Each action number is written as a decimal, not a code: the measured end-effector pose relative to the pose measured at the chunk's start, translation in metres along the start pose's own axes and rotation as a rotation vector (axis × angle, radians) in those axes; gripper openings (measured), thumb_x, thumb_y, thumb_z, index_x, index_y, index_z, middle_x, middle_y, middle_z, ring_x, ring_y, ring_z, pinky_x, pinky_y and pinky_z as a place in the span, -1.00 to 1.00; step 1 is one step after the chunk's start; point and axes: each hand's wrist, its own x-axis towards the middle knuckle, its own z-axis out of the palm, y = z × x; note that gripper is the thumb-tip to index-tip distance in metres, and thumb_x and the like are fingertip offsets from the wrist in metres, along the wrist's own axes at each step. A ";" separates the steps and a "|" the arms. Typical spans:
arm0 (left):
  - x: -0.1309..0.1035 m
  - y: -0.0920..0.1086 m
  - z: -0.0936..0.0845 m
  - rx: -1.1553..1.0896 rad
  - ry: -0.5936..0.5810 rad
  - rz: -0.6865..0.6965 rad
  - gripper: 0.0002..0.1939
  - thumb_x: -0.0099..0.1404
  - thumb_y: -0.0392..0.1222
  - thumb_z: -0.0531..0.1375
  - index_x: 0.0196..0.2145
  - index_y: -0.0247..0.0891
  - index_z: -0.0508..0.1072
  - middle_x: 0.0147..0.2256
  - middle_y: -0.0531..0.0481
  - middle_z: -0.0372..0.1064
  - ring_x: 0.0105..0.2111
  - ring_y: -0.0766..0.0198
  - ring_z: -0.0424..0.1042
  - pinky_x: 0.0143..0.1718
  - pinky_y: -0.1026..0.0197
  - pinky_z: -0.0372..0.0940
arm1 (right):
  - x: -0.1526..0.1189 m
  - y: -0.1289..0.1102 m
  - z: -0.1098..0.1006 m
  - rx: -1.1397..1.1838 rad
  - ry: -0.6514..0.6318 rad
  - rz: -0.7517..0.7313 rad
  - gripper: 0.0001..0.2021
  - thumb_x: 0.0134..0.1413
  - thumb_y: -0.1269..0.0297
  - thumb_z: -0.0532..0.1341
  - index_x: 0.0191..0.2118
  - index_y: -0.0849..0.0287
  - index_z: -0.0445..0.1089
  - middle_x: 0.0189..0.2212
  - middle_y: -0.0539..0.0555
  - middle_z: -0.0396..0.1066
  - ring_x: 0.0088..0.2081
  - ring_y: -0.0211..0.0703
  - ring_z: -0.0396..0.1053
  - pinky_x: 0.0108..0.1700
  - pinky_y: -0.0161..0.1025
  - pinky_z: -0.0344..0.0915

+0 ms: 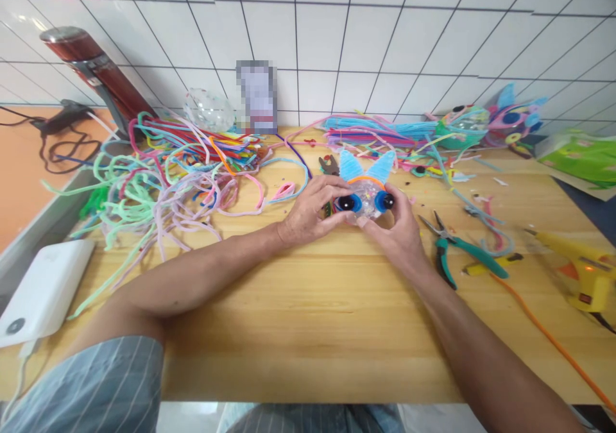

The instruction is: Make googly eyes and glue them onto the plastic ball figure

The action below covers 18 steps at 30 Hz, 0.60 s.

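Observation:
Between both hands, over the wooden table, is a clear craft animal head with a see-through round body. Two light blue pipe-cleaner ears stand up from its top, with an orange band beneath them. Its big eyes are black domes on blue discs. My left hand is closed round its left side, fingers behind the left eye and thumb low in front. My right hand grips the right side, thumb at the lower front and fingers by the right eye. Whatever lies behind the fingers is hidden.
Pliers, a yellow cutter and a yellow glue gun lie at right. Pipe cleaners spread at left, near a white power bank. Other craft animals and a phone are by the tiled wall.

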 end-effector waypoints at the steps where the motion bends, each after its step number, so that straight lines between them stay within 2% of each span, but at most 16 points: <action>1: 0.000 0.000 0.000 -0.004 -0.001 0.002 -0.67 0.42 0.00 0.31 0.05 -0.18 0.49 0.01 -0.21 0.52 0.05 0.06 0.50 0.10 -0.09 0.40 | 0.000 0.000 0.000 0.000 0.001 -0.004 -0.09 -0.12 -0.19 0.50 0.30 0.08 0.26 0.25 0.27 0.39 0.25 0.22 0.39 0.33 0.23 0.28; 9: -0.001 -0.001 0.000 -0.042 0.003 0.020 -0.67 0.42 -0.05 0.32 0.07 -0.17 0.48 0.02 -0.21 0.51 0.07 0.05 0.49 0.12 -0.09 0.38 | 0.000 -0.002 -0.001 0.001 -0.008 0.003 -0.09 -0.11 -0.17 0.50 0.31 0.10 0.26 0.25 0.29 0.38 0.25 0.23 0.38 0.32 0.22 0.29; 18: 0.000 -0.002 0.001 -0.017 0.023 0.017 -0.68 0.41 0.01 0.32 0.03 -0.18 0.49 0.00 -0.20 0.51 0.04 0.07 0.50 0.08 -0.08 0.41 | 0.001 -0.002 -0.001 -0.020 -0.005 -0.011 -0.12 -0.10 -0.16 0.50 0.30 0.07 0.27 0.25 0.26 0.39 0.24 0.21 0.39 0.32 0.21 0.30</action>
